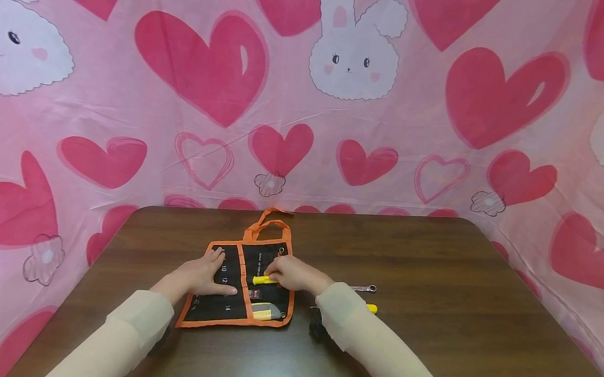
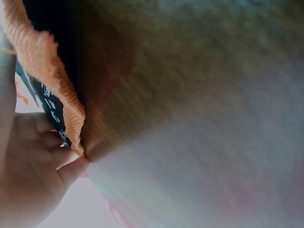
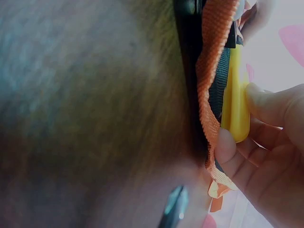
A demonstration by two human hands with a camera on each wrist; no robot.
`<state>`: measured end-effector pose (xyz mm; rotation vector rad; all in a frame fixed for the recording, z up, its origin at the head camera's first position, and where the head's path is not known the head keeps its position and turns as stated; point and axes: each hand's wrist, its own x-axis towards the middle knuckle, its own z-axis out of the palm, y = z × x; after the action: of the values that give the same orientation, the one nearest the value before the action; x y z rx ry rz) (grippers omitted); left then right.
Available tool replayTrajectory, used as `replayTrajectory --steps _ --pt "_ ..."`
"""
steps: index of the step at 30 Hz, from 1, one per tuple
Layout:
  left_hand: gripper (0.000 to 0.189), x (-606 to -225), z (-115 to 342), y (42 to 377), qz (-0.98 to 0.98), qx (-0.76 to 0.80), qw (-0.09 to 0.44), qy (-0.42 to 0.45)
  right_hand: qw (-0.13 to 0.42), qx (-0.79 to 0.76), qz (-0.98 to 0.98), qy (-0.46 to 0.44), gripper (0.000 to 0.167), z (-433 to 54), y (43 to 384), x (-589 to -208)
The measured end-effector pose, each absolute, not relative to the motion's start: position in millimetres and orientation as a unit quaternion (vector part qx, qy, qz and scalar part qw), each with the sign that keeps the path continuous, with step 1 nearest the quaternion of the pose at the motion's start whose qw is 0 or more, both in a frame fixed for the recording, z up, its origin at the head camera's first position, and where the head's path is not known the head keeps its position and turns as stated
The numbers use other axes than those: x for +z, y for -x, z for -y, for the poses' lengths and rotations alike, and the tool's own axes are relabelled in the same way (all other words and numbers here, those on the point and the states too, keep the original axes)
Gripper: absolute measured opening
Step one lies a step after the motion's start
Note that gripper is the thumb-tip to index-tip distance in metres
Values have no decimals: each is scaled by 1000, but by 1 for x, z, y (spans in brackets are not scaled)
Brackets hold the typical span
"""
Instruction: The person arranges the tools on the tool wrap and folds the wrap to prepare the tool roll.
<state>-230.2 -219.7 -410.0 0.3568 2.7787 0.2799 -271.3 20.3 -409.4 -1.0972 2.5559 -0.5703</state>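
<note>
A black tool pouch with orange trim [image 1: 266, 324] lies spread on the table, its straps toward the back. My left hand [image 1: 204, 272] rests on its left half with fingers and thumb spread; in the left wrist view the fingers [image 2: 73, 171] lie along the orange edge. On the right half, my right hand [image 1: 293, 272] pinches a yellow tool handle [image 1: 263, 280] between thumb and fingers. That yellow handle [image 3: 236, 102] lies against the black fabric in the right wrist view; the rest of the tool is hidden. A yellow-and-grey utility knife [image 1: 267, 311] sits in the pouch's lower right pocket.
Right of the pouch lie a metal wrench [image 1: 364, 288], a yellow handle end [image 1: 371, 308] and a black object [image 1: 317, 328], partly covered by my right forearm. A small dark item [image 1: 255, 294] sits in a pouch pocket. A pink heart-patterned cloth [image 1: 349, 121] hangs behind the table [image 1: 433, 268].
</note>
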Motion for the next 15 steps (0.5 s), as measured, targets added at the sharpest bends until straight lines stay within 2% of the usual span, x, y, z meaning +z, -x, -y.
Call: replayTrajectory --steps 9,15 --pt "110 -409 220 230 -973 99 165 -127 138 -183 -891 393 19 -16 271 -408" --pt "110 -408 220 230 -972 100 167 -128 145 -224 -889 372 17 -11 272 -409"
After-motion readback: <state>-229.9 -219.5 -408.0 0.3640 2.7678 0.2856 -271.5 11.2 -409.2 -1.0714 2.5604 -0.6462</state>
